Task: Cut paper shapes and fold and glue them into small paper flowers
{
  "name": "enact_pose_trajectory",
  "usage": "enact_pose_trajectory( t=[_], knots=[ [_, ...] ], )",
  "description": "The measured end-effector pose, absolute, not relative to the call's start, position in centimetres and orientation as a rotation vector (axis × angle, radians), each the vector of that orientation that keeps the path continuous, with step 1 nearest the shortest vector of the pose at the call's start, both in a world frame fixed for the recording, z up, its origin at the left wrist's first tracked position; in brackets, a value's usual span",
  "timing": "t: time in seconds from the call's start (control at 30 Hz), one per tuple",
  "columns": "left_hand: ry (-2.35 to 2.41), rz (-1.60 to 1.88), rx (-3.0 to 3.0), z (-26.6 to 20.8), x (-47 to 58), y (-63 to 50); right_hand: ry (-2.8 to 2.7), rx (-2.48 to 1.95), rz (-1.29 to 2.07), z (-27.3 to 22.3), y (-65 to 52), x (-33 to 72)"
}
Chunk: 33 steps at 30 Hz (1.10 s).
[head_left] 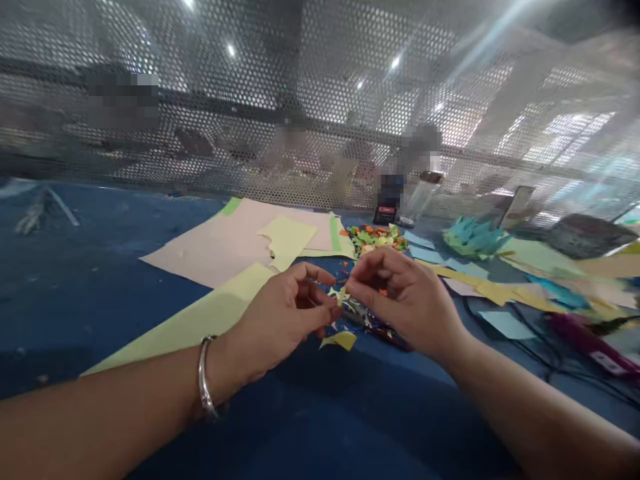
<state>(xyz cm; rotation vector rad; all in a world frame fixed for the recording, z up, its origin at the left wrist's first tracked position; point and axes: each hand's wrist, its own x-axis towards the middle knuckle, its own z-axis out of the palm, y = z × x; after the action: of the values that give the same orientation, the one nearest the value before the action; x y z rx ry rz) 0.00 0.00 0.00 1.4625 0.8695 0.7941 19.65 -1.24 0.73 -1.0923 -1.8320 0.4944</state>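
Note:
Between my two hands is a small piece of pale yellow paper [342, 295], pinched at the fingertips. My left hand [280, 313] has its thumb and a finger at the paper's lower left, with a silver bangle on the wrist. The thumb and index finger of my right hand [407, 303] are closed on its upper right side. Under the hands lie small paper scraps and a dark object I cannot make out, partly hidden. A larger yellow paper scrap [344, 341] rests on the blue tabletop [320, 413] just below the fingers.
Large pink paper [220, 243] and yellow sheets [195, 320] lie left. Behind my right hand is a pile of coloured paper bits [376, 238]. A phone [386, 212], a clear bottle [420, 200], a blue paper flower [475, 235] and a purple corded tool [590, 343] are right.

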Motion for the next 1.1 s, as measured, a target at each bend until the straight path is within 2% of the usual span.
enact_pose_trajectory(
  t=[0.13, 0.33, 0.67, 0.9, 1.1],
  knots=[
    [0.947, 0.964, 1.372, 0.1, 0.2, 1.1, -1.925, -1.256, 0.318, 1.4, -1.3, 20.7],
    [0.921, 1.168, 1.256, -0.3, 0.0, 1.9, -2.493, -1.588, 0.439, 1.9, -1.3, 21.4],
    [0.895, 1.162, 1.397, -0.8, -0.2, 1.7, -2.618, -1.633, 0.252, 1.5, -1.1, 21.6],
    [0.918, 1.150, 1.419, -0.5, -0.1, 1.4, -2.671, -1.718, -0.072, 1.6, -1.0, 21.8],
    [0.922, 1.142, 1.429, -0.5, -0.1, 1.4, -2.726, -1.649, -0.053, 1.9, -1.6, 21.3]
  ],
)
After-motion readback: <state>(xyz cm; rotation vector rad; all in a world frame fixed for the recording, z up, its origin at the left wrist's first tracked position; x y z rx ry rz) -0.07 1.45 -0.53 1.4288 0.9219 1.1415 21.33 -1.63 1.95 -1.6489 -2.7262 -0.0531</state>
